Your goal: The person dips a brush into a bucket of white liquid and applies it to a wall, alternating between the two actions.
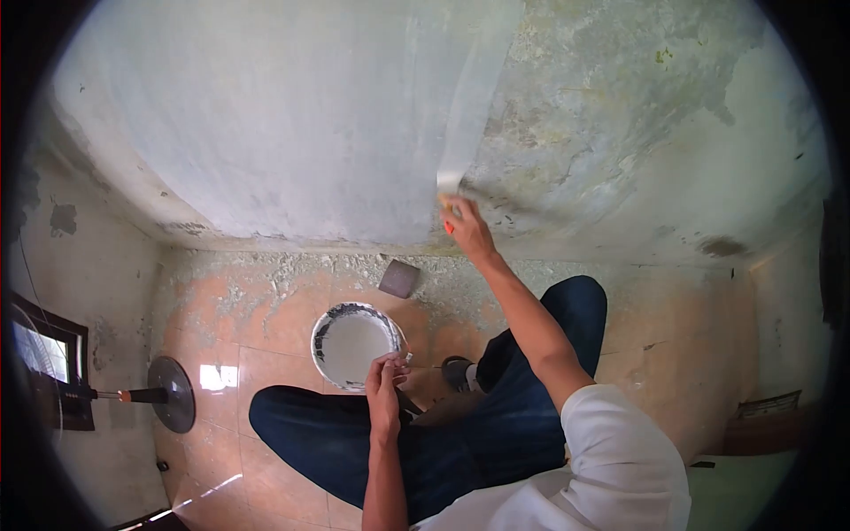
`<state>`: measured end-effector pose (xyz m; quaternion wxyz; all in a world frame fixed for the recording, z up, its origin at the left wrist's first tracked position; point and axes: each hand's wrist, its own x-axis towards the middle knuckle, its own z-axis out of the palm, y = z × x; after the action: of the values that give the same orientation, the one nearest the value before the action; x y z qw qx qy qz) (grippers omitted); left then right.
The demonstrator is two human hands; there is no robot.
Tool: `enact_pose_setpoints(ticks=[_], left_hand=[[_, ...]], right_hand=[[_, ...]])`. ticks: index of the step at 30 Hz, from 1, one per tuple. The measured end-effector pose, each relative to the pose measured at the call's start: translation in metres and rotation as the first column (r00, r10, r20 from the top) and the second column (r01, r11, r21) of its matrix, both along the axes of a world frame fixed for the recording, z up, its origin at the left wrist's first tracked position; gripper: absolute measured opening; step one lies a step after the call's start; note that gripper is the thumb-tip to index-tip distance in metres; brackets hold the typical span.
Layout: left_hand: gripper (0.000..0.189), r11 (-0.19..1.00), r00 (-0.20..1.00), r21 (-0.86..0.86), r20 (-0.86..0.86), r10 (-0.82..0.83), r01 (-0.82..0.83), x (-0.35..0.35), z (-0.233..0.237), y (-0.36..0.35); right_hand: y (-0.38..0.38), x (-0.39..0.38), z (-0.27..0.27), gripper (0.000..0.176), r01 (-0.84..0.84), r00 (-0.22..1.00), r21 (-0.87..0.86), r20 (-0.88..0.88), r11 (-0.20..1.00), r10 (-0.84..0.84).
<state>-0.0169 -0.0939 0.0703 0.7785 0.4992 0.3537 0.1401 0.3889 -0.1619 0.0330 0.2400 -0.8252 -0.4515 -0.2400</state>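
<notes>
My right hand [467, 227] is closed around the handle of a paintbrush [449, 183], its pale bristles pressed against the wall. Slight motion blur softens the brush and fingers. A pale, wet-looking strip runs up the wall [292, 115] from the bristles. Between my knees and the wall stands a white bucket [319, 365] of whitish-grey liquid, its inner rim smeared dark grey. My left hand [386, 373] is at the bucket's near right rim, fingers curled and seemingly gripping the edge.
Paint flakes [266, 270] litter the tiled floor [283, 451] along the wall's foot. A dark square block [399, 278] lies behind the bucket. On the left stands a pedestal fan [171, 394]. Rough, stained patches cover the wall's right part. My bent legs [310, 438] flank the bucket's near side.
</notes>
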Motion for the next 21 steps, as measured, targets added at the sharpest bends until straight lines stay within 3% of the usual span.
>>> enact_pose_setpoints(ticks=[2, 5, 7, 9, 10, 12, 13, 17, 21], left_hand=[[0.032, 1.000, 1.000, -0.001, 0.015, 0.015, -0.015, -0.001, 0.000, -0.001], [0.032, 1.000, 1.000, -0.010, 0.011, 0.025, -0.025, -0.002, 0.000, 0.000], [0.032, 1.000, 1.000, -0.004, 0.008, 0.023, -0.023, -0.001, -0.001, 0.002], [0.032, 1.000, 1.000, -0.008, -0.004, 0.017, -0.017, -0.001, -0.002, 0.001], [0.032, 1.000, 1.000, -0.007, -0.009, 0.016, -0.016, 0.001, -0.003, 0.002], [0.032, 1.000, 1.000, -0.007, -0.021, 0.010, -0.010, 0.003, -0.005, 0.001], [0.032, 1.000, 1.000, -0.003, -0.017, 0.008, -0.008, 0.005, -0.006, 0.002], [0.027, 1.000, 1.000, -0.013, -0.022, -0.003, 0.002, 0.009, -0.003, 0.002], [0.027, 1.000, 1.000, -0.011, -0.031, 0.001, -0.001, 0.007, -0.002, 0.001]], right_hand=[[0.000, -0.003, -0.036, 0.036, -0.014, 0.998, -0.016, -0.055, 1.000, 0.013], [0.011, -0.004, -0.024, 0.035, -0.018, 0.992, -0.016, -0.123, 1.000, 0.016], [0.016, -0.005, 0.012, 0.034, -0.006, 0.990, -0.001, -0.142, 1.000, 0.006], [0.018, -0.004, 0.073, 0.033, 0.066, 0.996, 0.173, -0.076, 0.983, -0.053], [0.018, -0.010, 0.096, 0.033, 0.071, 0.995, 0.172, -0.082, 0.983, -0.057], [0.020, -0.023, 0.133, 0.034, -0.018, 0.994, 0.400, 0.103, 0.916, -0.026], [0.019, -0.028, 0.140, 0.035, -0.033, 0.991, 0.422, 0.133, 0.906, -0.026], [0.016, -0.022, 0.090, 0.036, -0.015, 0.987, 0.398, 0.153, 0.917, -0.050], [0.014, -0.005, -0.019, 0.032, 0.005, 0.999, 0.142, -0.032, 0.990, -0.001]])
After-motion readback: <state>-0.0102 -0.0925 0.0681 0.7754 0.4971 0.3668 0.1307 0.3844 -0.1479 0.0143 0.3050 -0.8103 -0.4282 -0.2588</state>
